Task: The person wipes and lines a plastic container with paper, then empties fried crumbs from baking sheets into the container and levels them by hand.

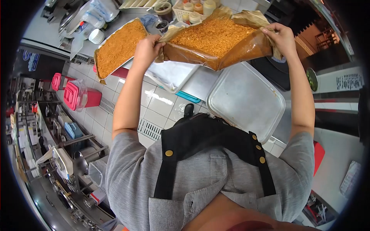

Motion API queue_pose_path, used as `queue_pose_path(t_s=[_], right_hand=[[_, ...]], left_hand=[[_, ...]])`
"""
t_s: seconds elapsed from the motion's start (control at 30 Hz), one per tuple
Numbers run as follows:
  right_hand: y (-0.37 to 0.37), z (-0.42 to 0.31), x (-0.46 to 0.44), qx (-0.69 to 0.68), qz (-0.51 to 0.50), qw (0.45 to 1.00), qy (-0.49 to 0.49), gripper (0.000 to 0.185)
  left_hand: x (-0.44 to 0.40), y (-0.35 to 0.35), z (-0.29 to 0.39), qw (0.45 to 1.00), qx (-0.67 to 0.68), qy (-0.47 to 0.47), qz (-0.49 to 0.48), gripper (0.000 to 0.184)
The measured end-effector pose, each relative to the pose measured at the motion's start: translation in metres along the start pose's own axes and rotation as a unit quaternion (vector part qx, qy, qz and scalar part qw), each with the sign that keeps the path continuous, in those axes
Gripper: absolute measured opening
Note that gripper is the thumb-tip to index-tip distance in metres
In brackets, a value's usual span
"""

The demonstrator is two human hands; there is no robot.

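The left hand [148, 52] is closed, thumb and fingers pinching one end of a brown paper [248, 51]. The right hand [282, 39] grips the other end, thumb on the near side and fingers bent behind. Both arms stretch forward, spread wide; the left forearm slants inward to its wrist, and the right rises almost straight, then bends inward at the wrist.

Between the hands the paper hangs raised, its front sagging to a point, with orange-brown crumbs [214, 36] showing across it. Under its left part sits a pale tray [171, 75]; nearer the body, to the right, a metal tray [246, 100] lies on the steel worktop [201, 82]. Just beyond the left hand is a second crumb layer [119, 48], flat and pale-edged.

Farther off stand a basket [180, 15] of small bottles and a stack of white cups [96, 36]. At far right a notice [348, 82] carries dark lines of print, too small to read. Blue marks [31, 61] at far left are likewise illegible.
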State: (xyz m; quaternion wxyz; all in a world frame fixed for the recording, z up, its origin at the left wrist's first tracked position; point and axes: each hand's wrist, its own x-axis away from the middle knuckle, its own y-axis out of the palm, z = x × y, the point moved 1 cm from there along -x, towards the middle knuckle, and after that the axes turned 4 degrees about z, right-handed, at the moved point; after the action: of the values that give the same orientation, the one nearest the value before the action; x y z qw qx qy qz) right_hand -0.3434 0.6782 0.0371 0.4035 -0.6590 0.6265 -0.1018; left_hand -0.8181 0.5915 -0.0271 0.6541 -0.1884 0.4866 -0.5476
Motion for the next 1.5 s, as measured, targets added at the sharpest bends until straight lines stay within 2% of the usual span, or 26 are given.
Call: queue_pose_path(t_s=[0.13,0.2,0.33,0.5,0.63,0.77,0.87,1.0,1.07,1.1,1.17,1.2,1.27,1.3,1.37,1.5], right_hand=[[0.049,-0.008,-0.054,0.023,-0.022,0.999,-0.036,0.021],[0.069,-0.017,-0.072,0.017,-0.054,0.998,-0.008,0.022],[0.107,-0.033,-0.103,0.016,-0.077,0.997,-0.023,0.023],[0.126,-0.066,-0.128,0.097,-0.095,0.987,-0.085,0.023],[0.142,-0.079,-0.142,0.091,-0.113,0.985,-0.098,0.017],[0.162,-0.069,-0.147,0.075,-0.160,0.980,-0.093,0.011],[0.173,-0.057,-0.152,0.096,-0.181,0.975,-0.088,0.016],[0.175,-0.059,-0.157,0.098,-0.169,0.975,-0.103,0.017],[0.169,-0.070,-0.163,0.077,-0.163,0.974,-0.139,0.011],[0.165,-0.075,-0.168,0.077,-0.163,0.974,-0.138,0.011],[0.157,-0.082,-0.179,0.099,-0.227,0.968,-0.024,0.010],[0.153,-0.093,-0.176,0.098,-0.228,0.969,-0.022,0.010],[0.148,-0.120,-0.163,0.226,-0.151,0.951,-0.146,0.013],[0.150,-0.116,-0.164,0.227,-0.151,0.951,-0.145,0.013],[0.153,-0.109,-0.168,0.248,-0.098,0.939,-0.219,0.012],[0.154,-0.110,-0.171,0.256,-0.097,0.937,-0.218,0.015]], left_hand=[[0.014,0.006,-0.023,0.998,-0.015,-0.050,0.044,0.019],[0.020,0.023,-0.048,0.997,-0.002,-0.059,0.040,0.016],[0.034,0.048,-0.071,0.993,0.016,-0.081,0.082,0.013],[0.049,0.071,-0.088,0.988,0.019,-0.126,0.093,0.013],[0.053,0.089,-0.094,0.989,0.030,-0.099,0.101,0.009],[0.058,0.101,-0.094,0.994,0.007,-0.092,0.052,0.009],[0.061,0.101,-0.090,0.995,-0.031,-0.091,0.021,0.007],[0.064,0.106,-0.091,0.993,-0.027,-0.110,0.021,0.005],[0.061,0.104,-0.090,0.993,-0.019,-0.115,0.022,0.006],[0.059,0.103,-0.089,0.993,-0.019,-0.115,0.021,0.006],[0.053,0.103,-0.083,0.992,0.006,-0.122,0.029,0.009],[0.049,0.102,-0.079,0.992,0.005,-0.122,0.027,0.009],[0.041,0.103,-0.070,0.992,0.016,-0.122,0.040,0.008],[0.041,0.106,-0.069,0.992,0.016,-0.122,0.040,0.008],[0.038,0.113,-0.071,0.990,0.014,-0.134,0.034,0.009],[0.035,0.123,-0.077,0.989,-0.020,-0.142,-0.026,0.012]])
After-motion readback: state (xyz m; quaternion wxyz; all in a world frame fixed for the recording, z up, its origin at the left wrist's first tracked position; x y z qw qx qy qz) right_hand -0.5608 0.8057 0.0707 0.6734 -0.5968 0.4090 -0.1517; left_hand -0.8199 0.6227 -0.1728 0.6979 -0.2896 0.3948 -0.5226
